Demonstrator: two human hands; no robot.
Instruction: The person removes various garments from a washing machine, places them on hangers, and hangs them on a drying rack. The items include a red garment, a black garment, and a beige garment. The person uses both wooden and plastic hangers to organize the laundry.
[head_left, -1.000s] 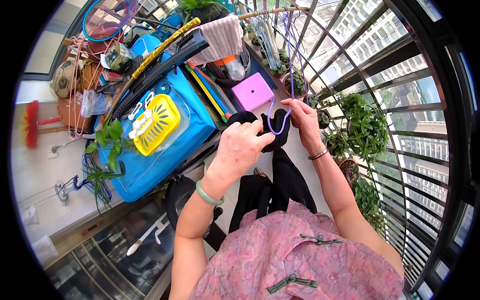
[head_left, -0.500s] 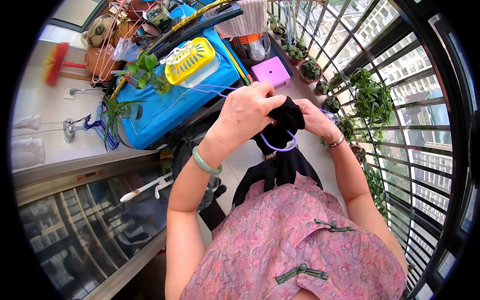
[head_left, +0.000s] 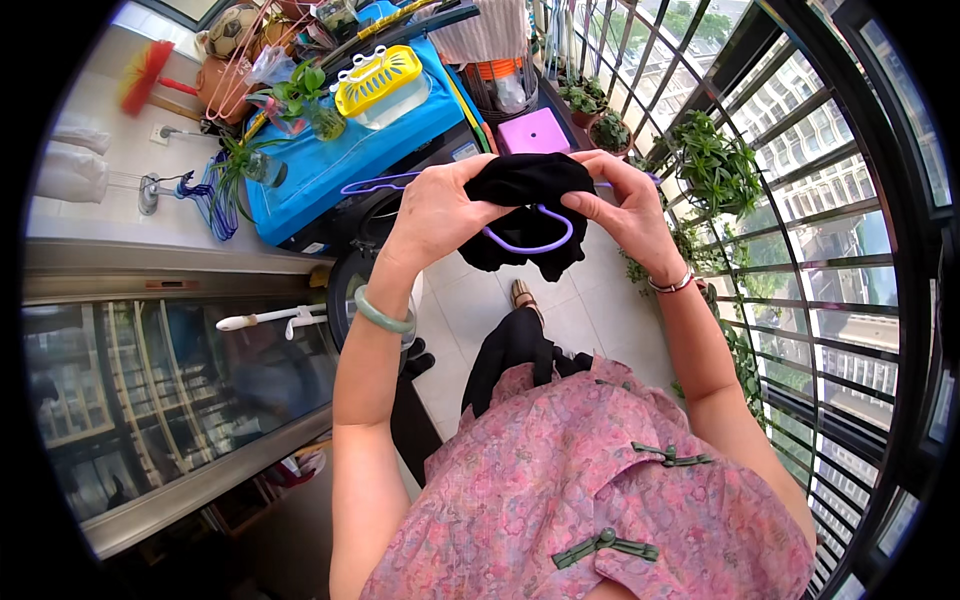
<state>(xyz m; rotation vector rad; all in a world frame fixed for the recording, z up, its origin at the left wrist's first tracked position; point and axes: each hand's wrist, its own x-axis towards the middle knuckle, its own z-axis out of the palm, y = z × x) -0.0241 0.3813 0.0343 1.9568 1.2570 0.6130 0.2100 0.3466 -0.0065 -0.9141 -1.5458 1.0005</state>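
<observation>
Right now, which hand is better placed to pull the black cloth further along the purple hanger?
Probably the right hand: its fingertips pinch the black garment beside the purple hanger loop, while the left hand clamps both steady.

small white label [head_left: 313, 247] on the blue cover's front edge — no screens.

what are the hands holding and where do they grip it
Both hands, left and right, pinch the top edge of a black garment draped over a purple hanger.

A black cloth [head_left: 528, 215] hangs bunched in mid-air, draped over a curved purple hanger [head_left: 530, 243] threaded through it.
</observation>
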